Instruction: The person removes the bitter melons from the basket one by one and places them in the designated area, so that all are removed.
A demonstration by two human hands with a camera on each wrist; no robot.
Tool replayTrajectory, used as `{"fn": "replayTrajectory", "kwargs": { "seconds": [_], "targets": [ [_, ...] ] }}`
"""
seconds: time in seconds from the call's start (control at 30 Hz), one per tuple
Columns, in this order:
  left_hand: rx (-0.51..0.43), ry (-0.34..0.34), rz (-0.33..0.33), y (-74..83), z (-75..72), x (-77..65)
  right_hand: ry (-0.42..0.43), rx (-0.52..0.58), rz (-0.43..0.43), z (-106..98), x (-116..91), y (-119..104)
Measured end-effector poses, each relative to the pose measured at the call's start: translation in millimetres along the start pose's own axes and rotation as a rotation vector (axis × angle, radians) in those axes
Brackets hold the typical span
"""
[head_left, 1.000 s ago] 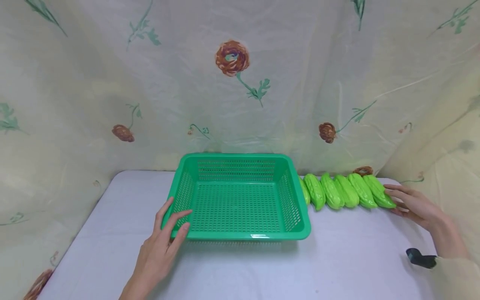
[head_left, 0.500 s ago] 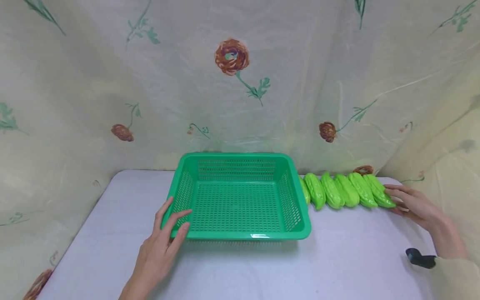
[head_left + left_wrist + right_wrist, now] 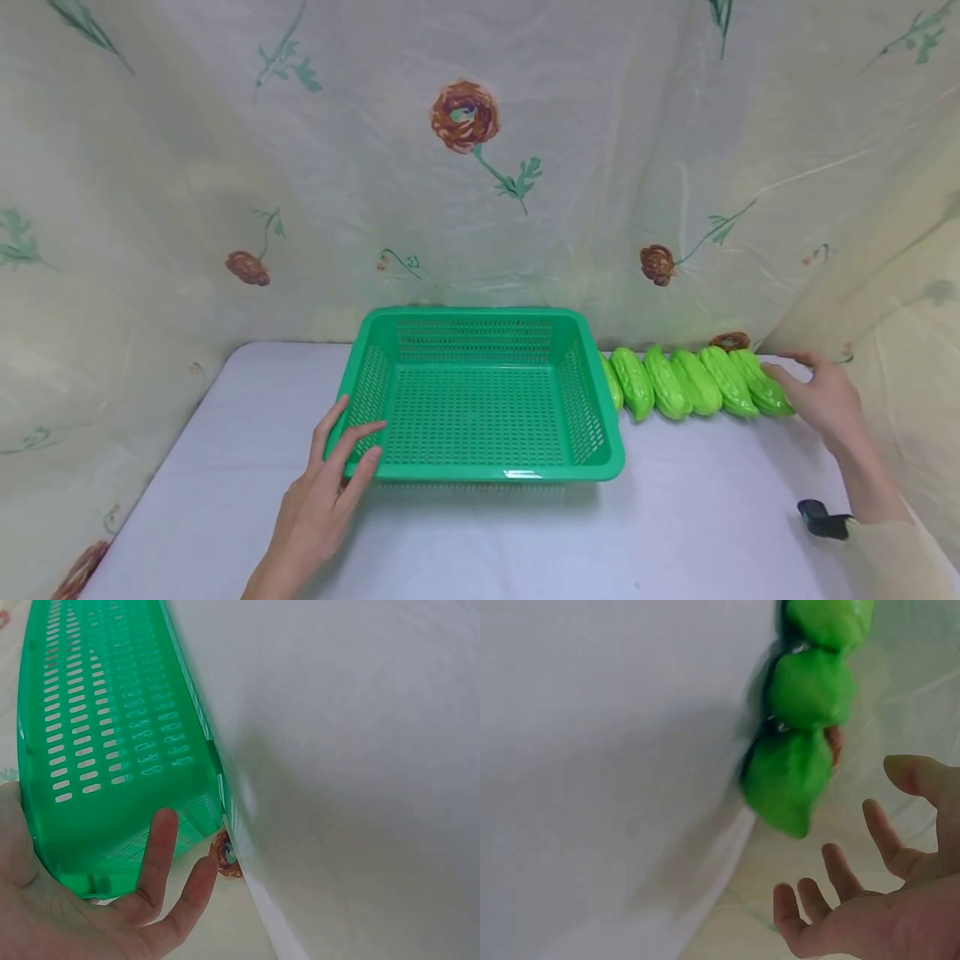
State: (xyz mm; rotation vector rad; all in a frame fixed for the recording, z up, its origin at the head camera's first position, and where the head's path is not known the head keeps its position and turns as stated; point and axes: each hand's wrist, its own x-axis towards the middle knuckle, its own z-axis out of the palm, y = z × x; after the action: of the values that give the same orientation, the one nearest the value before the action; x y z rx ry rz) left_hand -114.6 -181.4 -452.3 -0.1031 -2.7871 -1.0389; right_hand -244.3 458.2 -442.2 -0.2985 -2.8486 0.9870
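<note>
A row of plump, ribbed light-green vegetables resembling bitter melons (image 3: 697, 383) lies along the back right of the white-covered table. My right hand (image 3: 821, 400) hovers at the row's right end, beside the last bitter melon (image 3: 761, 385). In the right wrist view that hand's fingers (image 3: 885, 832) are spread and apart from the end bitter melon (image 3: 789, 780). To the left, a green perforated plastic basket (image 3: 480, 472) sits with a bare inside. My left hand (image 3: 318, 500) rests on its near left corner, some fingers over the rim and two extended fingers (image 3: 160, 855) against or beside the outer wall.
The basket's right side hides part of the leftmost bitter melon (image 3: 611, 383). A flower-printed cloth (image 3: 510, 233) hangs behind the table and on both sides. White cloth (image 3: 675, 517) covers the tabletop in front.
My right hand has risen and turned at the end bitter melon, its fingers moving away from the tip and its wrist shifting left. The left hand and basket stay put.
</note>
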Motion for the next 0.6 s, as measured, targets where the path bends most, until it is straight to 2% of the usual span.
{"fn": "replayTrajectory", "kwargs": {
  "seconds": [0.1, 0.23, 0.4, 0.6],
  "targets": [
    [0.003, 0.000, -0.003, 0.5, -0.2, 0.1, 0.090, -0.042, -0.125, 6.4, -3.4, -20.7],
    [0.030, 0.008, -0.001, 1.5, -0.8, 0.4, 0.152, -0.083, -0.266, 19.3, -12.4, -47.4],
    [0.062, 0.023, 0.002, 2.9, -0.6, 0.2, 0.101, -0.107, -0.321, 33.2, -27.7, -78.5],
    [0.051, 0.031, -0.007, 2.6, 1.5, -0.5, 0.061, -0.173, -0.397, 42.1, -44.0, -102.6]
  ]
}}
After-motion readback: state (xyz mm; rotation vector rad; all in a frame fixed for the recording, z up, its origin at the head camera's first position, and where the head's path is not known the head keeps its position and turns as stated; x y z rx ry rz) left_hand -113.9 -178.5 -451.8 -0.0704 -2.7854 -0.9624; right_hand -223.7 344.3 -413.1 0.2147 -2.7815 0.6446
